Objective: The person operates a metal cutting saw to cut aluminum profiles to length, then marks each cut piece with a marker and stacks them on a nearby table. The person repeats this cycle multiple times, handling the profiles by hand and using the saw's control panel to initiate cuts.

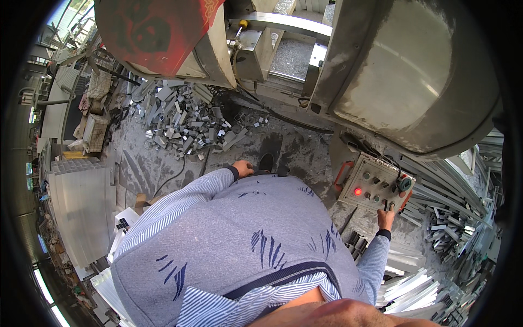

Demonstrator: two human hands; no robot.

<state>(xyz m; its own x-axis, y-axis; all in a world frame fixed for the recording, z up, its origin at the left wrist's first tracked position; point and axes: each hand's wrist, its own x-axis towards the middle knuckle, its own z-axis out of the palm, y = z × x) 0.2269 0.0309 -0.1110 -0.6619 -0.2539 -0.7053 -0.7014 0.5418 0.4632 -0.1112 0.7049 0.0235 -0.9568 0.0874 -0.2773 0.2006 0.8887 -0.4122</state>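
1. The right hand (386, 218) reaches out to the grey control box (373, 185), its fingertips up against a small switch on the lower edge of the panel; it looks pinched on the switch, but the hand is too small to tell how firmly it grips.
2. The left hand (243, 168) hangs low in front of the body, fingers curled loosely; I cannot tell whether it holds anything, as the blue-grey sweater partly hides it.
3. The control box sits tilted at the person's right, below the big grey machine housing (414, 71). A red lamp (358, 191) glows on its face among several round buttons, and an orange handle (341, 175) sticks out on its left side.
4. A dark shoe (266, 161) shows just beside the left hand, on the dusty concrete floor (305, 152).
5. A heap of short aluminium offcuts (185, 122) lies on the floor ahead, to the left, below a red machine cover (158, 32).
6. Long aluminium profiles (441, 191) are stacked to the right of the control box, and more lie near the person's right elbow.
7. Flat pale sheets (81, 201) lie stacked well apart on the far left.
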